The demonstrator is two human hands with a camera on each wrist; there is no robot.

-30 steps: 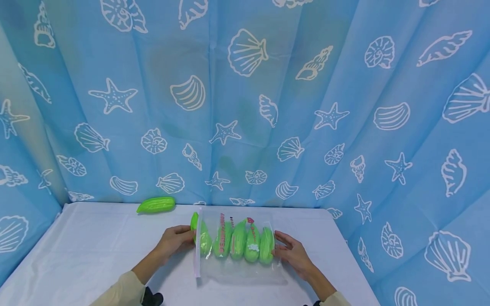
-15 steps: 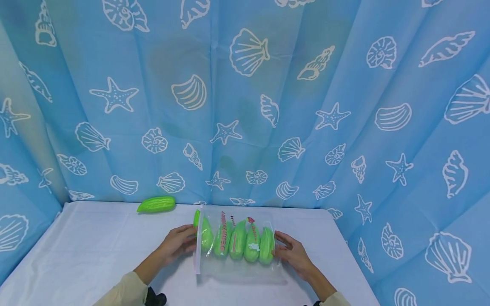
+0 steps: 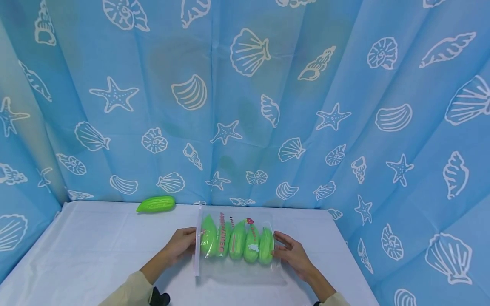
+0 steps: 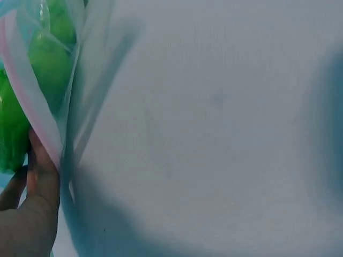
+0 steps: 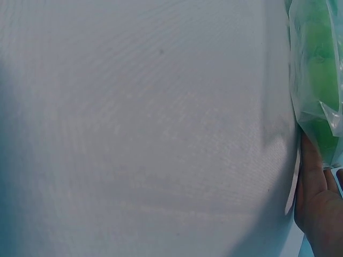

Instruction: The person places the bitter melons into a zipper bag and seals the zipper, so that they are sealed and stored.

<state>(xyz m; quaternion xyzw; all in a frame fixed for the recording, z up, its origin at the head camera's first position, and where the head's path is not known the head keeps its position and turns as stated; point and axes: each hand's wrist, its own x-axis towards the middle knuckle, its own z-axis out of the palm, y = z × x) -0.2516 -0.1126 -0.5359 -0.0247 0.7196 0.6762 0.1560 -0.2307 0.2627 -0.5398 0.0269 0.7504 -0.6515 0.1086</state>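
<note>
A clear zip bag (image 3: 237,272) with red print lies on the table, its open mouth to the left. Inside stand several green ribbed bitter melons (image 3: 237,244) side by side. My left hand (image 3: 180,245) is at the mouth, its fingers around the near end of the leftmost bitter melon (image 3: 208,238). In the left wrist view that bitter melon (image 4: 9,128) shows uncovered beside the pink zip strip (image 4: 21,99), with my fingertips at its lower end. At the far right end, my right hand (image 3: 292,253) holds the bag, with fingers and thumb against the plastic next to the last melon.
Another bitter melon (image 3: 156,205) lies on the white tablecloth (image 3: 95,250) at the back left, near the table's far edge. A blue curtain (image 3: 229,106) with white shell drawings hangs behind and along both sides.
My left hand has moved the leftmost bitter melon rightward into the bag; its tip stuck out past the mouth before. The right hand has stayed at the bag's right end.
</note>
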